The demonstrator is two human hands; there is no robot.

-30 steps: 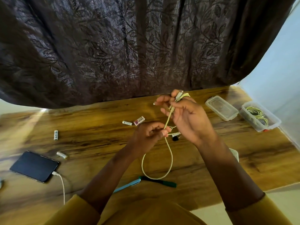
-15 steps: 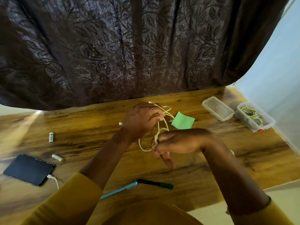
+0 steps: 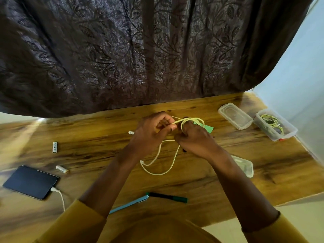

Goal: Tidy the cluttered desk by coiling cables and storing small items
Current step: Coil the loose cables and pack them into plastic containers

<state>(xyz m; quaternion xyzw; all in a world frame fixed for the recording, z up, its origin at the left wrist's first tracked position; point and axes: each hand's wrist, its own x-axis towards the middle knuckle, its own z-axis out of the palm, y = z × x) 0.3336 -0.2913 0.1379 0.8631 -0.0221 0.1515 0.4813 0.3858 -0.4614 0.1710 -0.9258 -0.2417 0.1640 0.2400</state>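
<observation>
now both hands (image 3: 154, 130) (image 3: 194, 139) around pale cable (image 3: 172, 163)

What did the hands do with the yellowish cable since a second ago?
The left hand went up from low on the cable and now pinches it beside the right hand, which dropped and wears loops of it. The phone, pens and boxes lie unmoved.

Wooden desk (image 3: 263, 155) with phone (image 3: 30, 182), pens (image 3: 168, 197), batteries (image 3: 55, 147), containers (image 3: 235, 116).
</observation>
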